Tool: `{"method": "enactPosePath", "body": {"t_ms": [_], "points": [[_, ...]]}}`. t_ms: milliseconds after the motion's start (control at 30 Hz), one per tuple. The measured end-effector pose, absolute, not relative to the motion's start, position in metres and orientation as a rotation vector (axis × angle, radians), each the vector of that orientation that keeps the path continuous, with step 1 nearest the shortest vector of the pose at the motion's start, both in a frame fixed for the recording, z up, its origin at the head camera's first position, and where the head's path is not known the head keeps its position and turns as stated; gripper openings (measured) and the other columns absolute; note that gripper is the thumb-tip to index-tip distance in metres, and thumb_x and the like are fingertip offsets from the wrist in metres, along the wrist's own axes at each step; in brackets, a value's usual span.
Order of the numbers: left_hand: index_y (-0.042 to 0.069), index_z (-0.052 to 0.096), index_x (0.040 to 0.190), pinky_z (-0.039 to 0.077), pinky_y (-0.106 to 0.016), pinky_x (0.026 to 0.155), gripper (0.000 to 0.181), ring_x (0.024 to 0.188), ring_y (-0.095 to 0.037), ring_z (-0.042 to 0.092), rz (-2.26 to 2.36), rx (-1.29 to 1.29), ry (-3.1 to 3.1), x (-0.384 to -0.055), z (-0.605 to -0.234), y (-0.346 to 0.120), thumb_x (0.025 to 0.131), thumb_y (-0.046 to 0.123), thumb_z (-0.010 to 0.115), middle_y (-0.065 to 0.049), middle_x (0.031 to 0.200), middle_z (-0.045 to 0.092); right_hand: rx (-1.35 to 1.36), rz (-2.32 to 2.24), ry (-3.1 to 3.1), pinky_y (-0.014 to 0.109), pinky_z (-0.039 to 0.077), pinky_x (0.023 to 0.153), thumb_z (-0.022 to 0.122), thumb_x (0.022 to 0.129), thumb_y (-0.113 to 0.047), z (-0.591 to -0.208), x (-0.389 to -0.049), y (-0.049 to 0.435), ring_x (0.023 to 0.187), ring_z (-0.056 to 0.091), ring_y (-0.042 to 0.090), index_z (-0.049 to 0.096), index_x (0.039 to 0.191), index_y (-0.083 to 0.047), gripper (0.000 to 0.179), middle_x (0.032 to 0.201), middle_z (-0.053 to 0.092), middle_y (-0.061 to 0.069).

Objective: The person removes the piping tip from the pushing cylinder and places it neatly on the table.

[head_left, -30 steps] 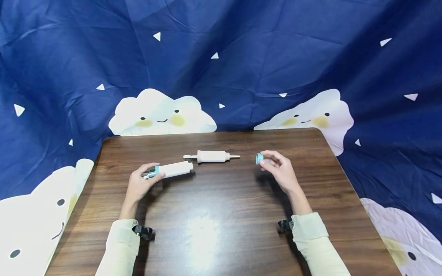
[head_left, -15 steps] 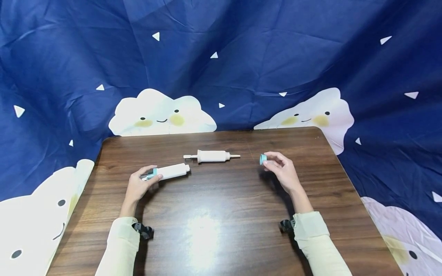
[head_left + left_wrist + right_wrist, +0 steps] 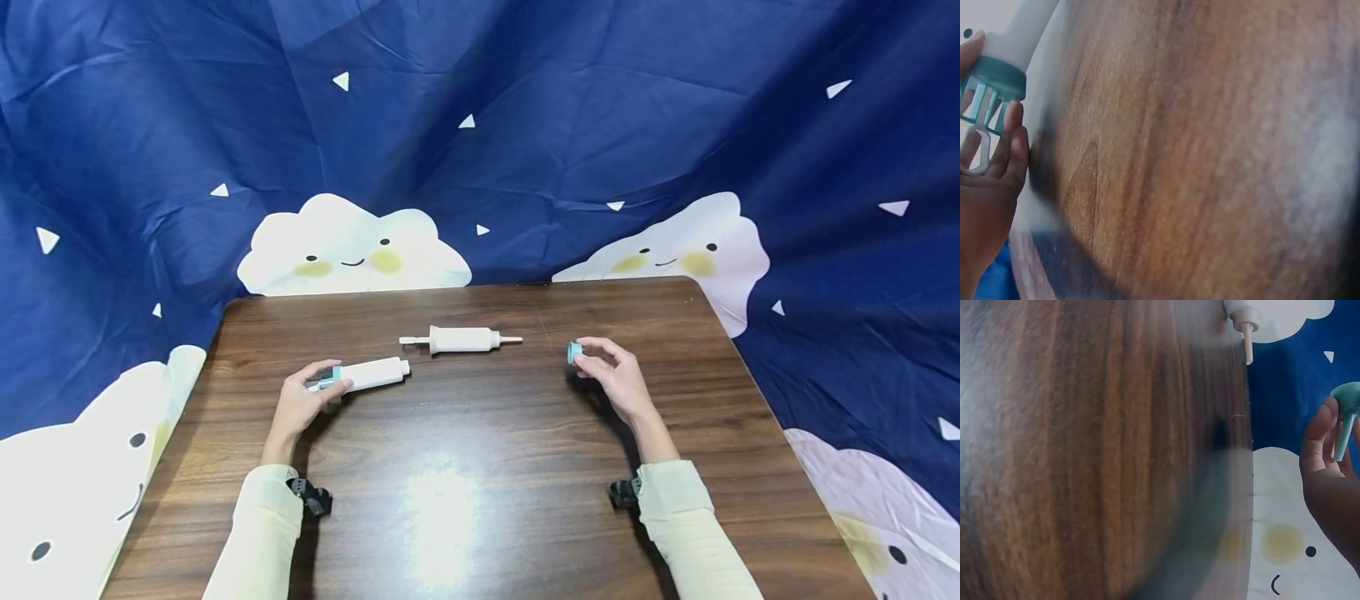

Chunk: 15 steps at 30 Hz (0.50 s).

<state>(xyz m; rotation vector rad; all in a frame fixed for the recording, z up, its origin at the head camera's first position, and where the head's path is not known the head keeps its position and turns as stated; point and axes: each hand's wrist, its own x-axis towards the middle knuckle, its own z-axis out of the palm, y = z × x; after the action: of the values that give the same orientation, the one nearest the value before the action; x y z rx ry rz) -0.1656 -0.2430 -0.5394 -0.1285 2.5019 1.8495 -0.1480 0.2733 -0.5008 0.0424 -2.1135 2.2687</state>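
In the head view, my left hand (image 3: pixel 295 407) grips a thick white syringe (image 3: pixel 375 374) by its teal collar end, its bare stubby tip pointing right. The left wrist view shows the teal collar (image 3: pixel 999 76) between fingers and thumb, with a pale looped handle (image 3: pixel 984 153) below it. My right hand (image 3: pixel 622 383) pinches a small teal nozzle cap (image 3: pixel 574 352), well apart from the syringe. A thin spout (image 3: pixel 1344 437) sticks out of that cap in the right wrist view. Between the hands, farther back, lies a second white syringe (image 3: pixel 461 340) with a thin tip.
All this is over a dark brown wooden table (image 3: pixel 480 433). Behind it hangs a blue cloth (image 3: pixel 525 150) with white clouds and small triangles. A black camera strap (image 3: pixel 311 497) is on the left wrist and another black mount (image 3: pixel 624 492) on the right.
My left hand has drawn the syringe slightly left. My right hand has shifted a little right and nearer with the teal nozzle cap, and the cap has turned somewhat. The lying syringe has stayed put.
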Motion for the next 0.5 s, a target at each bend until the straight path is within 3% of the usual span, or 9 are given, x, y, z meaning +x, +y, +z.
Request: {"method": "enactPosePath", "body": {"t_ms": [133,500], "points": [[0.003,0.067,0.129,0.059,-0.034,0.057,0.053,0.064,-0.024,0.071,1.86,-0.133,2.484,-0.1672,-0.5395,-0.2426,0.084,0.021,0.086,-0.006,0.08,0.072,0.041,2.284,-2.108,0.026,0.058,0.074,0.069,0.095,0.001,-0.5048,-0.1479,0.2755,0.085,0.07,0.012,0.053,0.127,0.02,0.04,0.102,0.068,0.006],[0.006,0.065,0.133,0.06,-0.031,0.064,0.056,0.071,-0.016,0.071,1.716,-0.098,2.561,-0.1687,-0.5448,-0.2439,0.085,0.026,0.085,-0.024,0.107,0.068,0.018,2.279,-2.134,0.025,0.058,0.074,0.068,0.095,0.001,-0.5085,-0.149,0.2753,0.084,0.07,0.01,0.051,0.129,0.02,0.042,0.094,0.071,0.004]]}}
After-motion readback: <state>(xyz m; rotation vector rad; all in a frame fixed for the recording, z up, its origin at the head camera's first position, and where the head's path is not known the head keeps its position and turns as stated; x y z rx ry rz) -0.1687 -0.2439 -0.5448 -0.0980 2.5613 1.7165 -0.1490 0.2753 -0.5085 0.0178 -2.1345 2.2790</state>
